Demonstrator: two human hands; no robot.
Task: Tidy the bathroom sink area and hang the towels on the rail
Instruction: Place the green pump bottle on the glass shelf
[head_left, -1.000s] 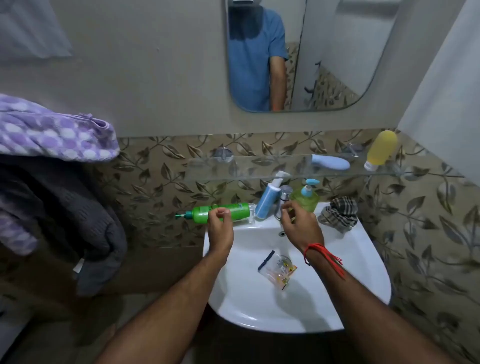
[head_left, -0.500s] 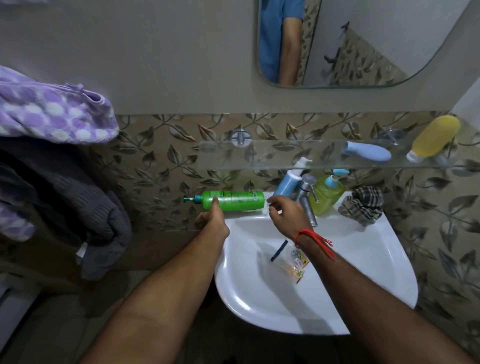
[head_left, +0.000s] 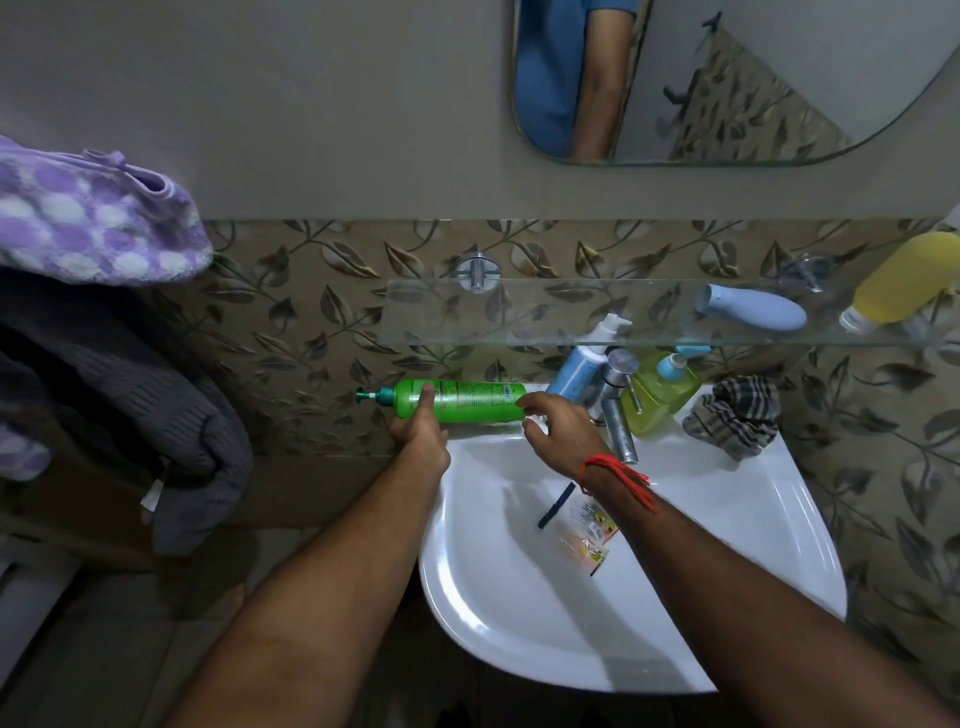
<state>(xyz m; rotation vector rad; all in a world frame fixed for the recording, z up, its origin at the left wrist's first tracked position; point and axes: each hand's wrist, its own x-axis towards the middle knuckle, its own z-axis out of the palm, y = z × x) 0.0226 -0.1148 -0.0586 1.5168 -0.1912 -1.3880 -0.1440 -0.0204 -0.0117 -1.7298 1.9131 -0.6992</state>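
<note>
A: Green pump bottle (head_left: 460, 401) lay sideways on sink (head_left: 753, 545) back ledge; left hand (head_left: 422, 436) gripped it, right hand (head_left: 563, 434) open-fingered at its base

B: Risk: it could roll into the basin if the one-handed hold slipped

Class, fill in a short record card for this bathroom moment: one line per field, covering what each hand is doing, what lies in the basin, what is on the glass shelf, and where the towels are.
left hand: grip on the lying green pump bottle, near its pump end
right hand: fingers at the bottle's base end
sink: holds a clear plastic packet
glass shelf: light blue bottle and yellow bottle, both lying down
towels: purple checked towel and grey towel bunched at left
sink rim: checked cloth, crumpled
</note>
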